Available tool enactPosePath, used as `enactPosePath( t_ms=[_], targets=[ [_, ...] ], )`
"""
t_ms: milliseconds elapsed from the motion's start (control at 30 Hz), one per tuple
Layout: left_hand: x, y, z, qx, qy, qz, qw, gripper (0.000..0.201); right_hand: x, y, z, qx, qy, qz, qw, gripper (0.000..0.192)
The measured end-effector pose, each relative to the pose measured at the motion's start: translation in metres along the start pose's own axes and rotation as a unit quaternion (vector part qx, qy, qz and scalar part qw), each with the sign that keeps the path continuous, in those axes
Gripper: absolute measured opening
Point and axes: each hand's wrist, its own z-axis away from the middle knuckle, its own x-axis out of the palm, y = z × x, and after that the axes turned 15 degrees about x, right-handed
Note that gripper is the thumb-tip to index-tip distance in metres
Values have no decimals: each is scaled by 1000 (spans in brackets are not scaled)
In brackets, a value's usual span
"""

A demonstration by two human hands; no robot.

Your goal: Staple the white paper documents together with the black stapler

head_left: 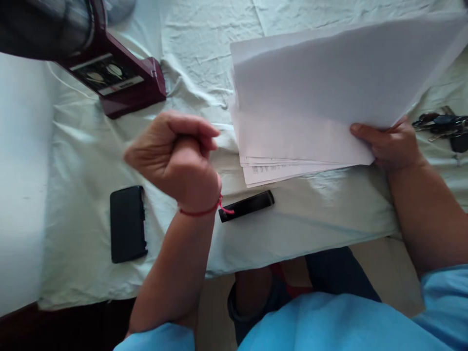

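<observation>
A sheaf of white paper sheets (307, 97) is held above the cloth by my right hand (397, 144), its thumb on top near the lower right corner. Printed lines show on a lower sheet along the near edge, and the top sheet looks blank. My left hand (179, 158) hovers left of the sheaf, apart from it, with fingers curled in and nothing visible in them. A red string circles that wrist. Just below the papers lies a slim black oblong object (252, 205), partly behind the string's loose end.
A black phone-like slab (127, 224) lies on the pale green cloth (310, 219) at the left. At the upper left stands a maroon appliance (135, 83) with a dark rounded top. A bunch of keys (444, 124) sits at the right. The table's near edge is by my lap.
</observation>
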Motion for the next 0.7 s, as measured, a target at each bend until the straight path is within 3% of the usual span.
enactPosePath(
  t_ms=[67, 133, 167, 267, 367, 467, 533, 700],
  targets=[
    [7, -40, -12, 42, 22, 1, 999, 27, 1, 0, 1, 1, 5, 1, 1000, 71],
    [8, -81, -12, 19, -19, 5, 1000, 9, 3, 0, 2, 12, 8, -12, 1000, 72],
    [6, -99, -10, -6, -46, 11, 999, 10, 4, -1, 2, 17, 12, -26, 999, 73],
    [-1, -130, 0, -69, -128, 78, 986, 46, 9, -4, 4, 20, 24, -61, 998, 73],
    [-8, -130, 3, -89, -213, 128, 964, 64, 12, -8, 5, 25, 13, -67, 997, 71],
    [-11, -116, 0, -111, -279, 156, 941, 55, 12, -10, 4, 25, 14, -69, 997, 74],
    [-11, -109, -2, -118, -290, 155, 937, 47, 11, -11, 4, 22, 23, -64, 997, 73],
    [-7, -101, 0, -98, -257, 129, 953, 58, 10, -11, 2, -17, 18, -81, 996, 64]
  ],
)
